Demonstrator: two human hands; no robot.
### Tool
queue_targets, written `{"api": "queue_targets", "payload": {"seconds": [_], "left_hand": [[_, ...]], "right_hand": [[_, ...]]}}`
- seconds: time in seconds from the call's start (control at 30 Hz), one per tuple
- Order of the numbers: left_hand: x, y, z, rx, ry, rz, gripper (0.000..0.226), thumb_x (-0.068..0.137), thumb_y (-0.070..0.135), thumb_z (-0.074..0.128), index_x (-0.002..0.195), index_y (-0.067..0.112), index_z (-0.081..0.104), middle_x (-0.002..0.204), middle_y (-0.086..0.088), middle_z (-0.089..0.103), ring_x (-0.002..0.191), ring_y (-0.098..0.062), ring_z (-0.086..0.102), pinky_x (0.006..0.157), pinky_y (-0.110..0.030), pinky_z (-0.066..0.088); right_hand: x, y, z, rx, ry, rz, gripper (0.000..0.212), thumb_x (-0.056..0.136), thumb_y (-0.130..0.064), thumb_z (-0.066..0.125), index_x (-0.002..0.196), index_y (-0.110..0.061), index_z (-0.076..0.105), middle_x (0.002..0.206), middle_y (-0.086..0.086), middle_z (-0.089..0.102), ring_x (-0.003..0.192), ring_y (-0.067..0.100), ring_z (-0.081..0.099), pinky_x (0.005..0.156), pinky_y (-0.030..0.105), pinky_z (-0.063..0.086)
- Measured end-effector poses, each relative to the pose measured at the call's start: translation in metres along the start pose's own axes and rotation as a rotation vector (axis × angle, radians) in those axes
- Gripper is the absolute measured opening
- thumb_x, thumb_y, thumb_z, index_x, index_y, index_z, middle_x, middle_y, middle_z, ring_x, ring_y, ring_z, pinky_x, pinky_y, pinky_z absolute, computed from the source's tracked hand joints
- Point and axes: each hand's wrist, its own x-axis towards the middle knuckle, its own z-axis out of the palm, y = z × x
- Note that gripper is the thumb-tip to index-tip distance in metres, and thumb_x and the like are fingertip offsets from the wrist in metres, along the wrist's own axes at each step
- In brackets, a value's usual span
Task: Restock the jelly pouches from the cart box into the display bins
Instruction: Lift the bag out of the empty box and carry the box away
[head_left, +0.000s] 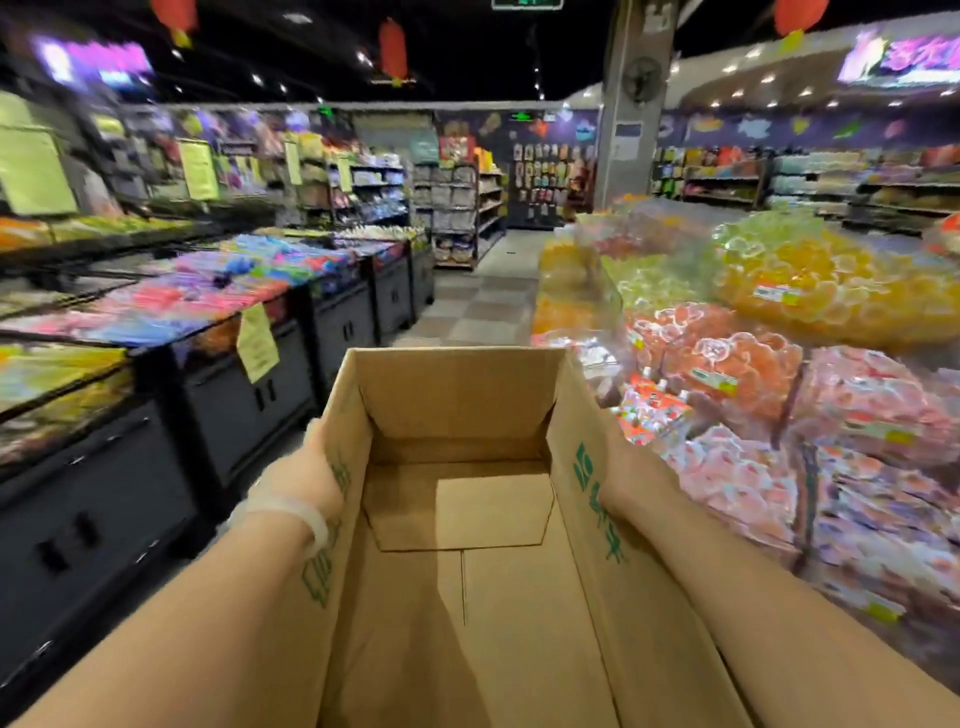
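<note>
Gripping the empty cardboard box (467, 519) by its side walls, the left hand (296, 483) and right hand (618, 480) are carrying it down the aisle; jelly pouches (649, 410) are filling display bins (753, 467) alongside, which the box may be clipping if it swings.

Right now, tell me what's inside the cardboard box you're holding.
Nothing shows inside the cardboard box: only its bare bottom flaps, no jelly pouches. The near end runs out of frame, so that part is unseen.

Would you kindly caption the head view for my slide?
Left hand and right hand hold an empty cardboard box beside bins of bagged jellies.
</note>
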Motion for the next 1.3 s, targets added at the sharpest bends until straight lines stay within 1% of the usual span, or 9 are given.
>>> {"api": "queue_targets", "payload": {"seconds": [0.23, 0.37, 0.43, 0.53, 0.6, 0.73, 0.83, 1.13, 1.3], "left_hand": [[0.052, -0.046, -0.005, 0.052, 0.024, -0.187, 0.071, 0.087, 0.026, 0.043, 0.144, 0.036, 0.004, 0.091, -0.005, 0.056, 0.078, -0.026, 0.056, 0.073, -0.043, 0.049], [0.107, -0.064, 0.005, 0.033, 0.012, -0.246, 0.07, 0.089, 0.022, 0.044, 0.144, 0.035, 0.003, 0.092, -0.007, 0.055, 0.077, -0.025, 0.057, 0.067, -0.039, 0.05], [0.148, -0.071, 0.011, 0.052, 0.001, -0.249, 0.07, 0.089, 0.02, 0.045, 0.144, 0.034, 0.004, 0.09, -0.006, 0.055, 0.075, -0.023, 0.056, 0.061, -0.036, 0.047], [0.221, -0.078, 0.018, 0.051, -0.013, -0.249, 0.071, 0.088, 0.017, 0.047, 0.144, 0.033, 0.005, 0.09, -0.006, 0.054, 0.074, -0.022, 0.055, 0.056, -0.033, 0.044], [0.276, -0.078, 0.019, 0.06, -0.034, -0.242, 0.077, 0.088, 0.015, 0.046, 0.147, 0.033, -0.001, 0.09, -0.006, 0.054, 0.075, -0.022, 0.056, 0.058, -0.034, 0.047], [0.389, -0.069, 0.021, 0.059, -0.041, -0.202, 0.08, 0.088, 0.019, 0.044, 0.147, 0.037, -0.007, 0.091, -0.006, 0.052, 0.079, -0.025, 0.055, 0.068, -0.04, 0.051], [0.465, -0.057, 0.031, 0.069, -0.058, -0.171, 0.079, 0.089, 0.018, 0.04, 0.148, 0.034, -0.01, 0.085, -0.007, 0.051, 0.072, -0.025, 0.052, 0.059, -0.036, 0.042], [0.697, -0.006, 0.103, 0.042, -0.087, -0.09, 0.08, 0.091, 0.016, 0.039, 0.148, 0.034, -0.014, 0.095, -0.009, 0.052, 0.08, -0.026, 0.053, 0.061, -0.035, 0.041], [0.844, 0.037, 0.133, -0.049, -0.076, -0.127, 0.057, 0.096, 0.028, 0.028, 0.148, 0.032, 0.004, 0.084, -0.006, 0.053, 0.066, -0.021, 0.048, 0.051, -0.03, 0.034]], "right_hand": [[0.082, -0.086, 0.049, -0.006, -0.056, -0.237, 0.078, 0.089, -0.013, 0.046, 0.149, -0.026, -0.002, 0.125, 0.019, 0.054, 0.115, 0.036, 0.053, 0.088, 0.039, 0.045], [0.141, -0.134, 0.084, 0.051, -0.105, -0.206, 0.06, 0.092, -0.03, 0.042, 0.141, -0.031, 0.008, 0.111, 0.013, 0.058, 0.093, 0.032, 0.056, 0.075, 0.036, 0.044], [0.176, -0.156, 0.099, 0.046, -0.115, -0.212, 0.056, 0.093, -0.027, 0.041, 0.142, -0.028, 0.015, 0.107, 0.015, 0.059, 0.091, 0.034, 0.056, 0.076, 0.038, 0.045], [0.232, -0.194, 0.114, -0.027, -0.133, -0.29, 0.067, 0.091, -0.014, 0.045, 0.149, -0.022, 0.011, 0.119, 0.02, 0.059, 0.104, 0.036, 0.059, 0.08, 0.04, 0.045], [0.277, -0.219, 0.124, 0.004, -0.137, -0.249, 0.064, 0.093, -0.018, 0.043, 0.149, -0.024, 0.012, 0.115, 0.017, 0.061, 0.099, 0.034, 0.061, 0.078, 0.038, 0.047], [0.367, -0.26, 0.145, 0.047, -0.103, -0.135, 0.077, 0.09, -0.028, 0.049, 0.145, -0.036, -0.005, 0.101, 0.007, 0.058, 0.082, 0.024, 0.058, 0.053, 0.031, 0.043], [0.421, -0.276, 0.15, 0.064, -0.09, -0.089, 0.078, 0.091, -0.031, 0.047, 0.143, -0.039, -0.011, 0.1, 0.007, 0.056, 0.082, 0.024, 0.056, 0.048, 0.027, 0.036], [0.638, -0.318, 0.182, -0.029, -0.07, -0.053, 0.083, 0.09, -0.024, 0.05, 0.146, -0.03, -0.01, 0.101, 0.008, 0.06, 0.077, 0.025, 0.053, 0.061, 0.031, 0.039], [0.788, -0.347, 0.189, -0.078, -0.067, -0.041, 0.085, 0.089, -0.018, 0.049, 0.148, -0.027, -0.012, 0.092, 0.006, 0.058, 0.073, 0.023, 0.053, 0.057, 0.029, 0.039]]}}
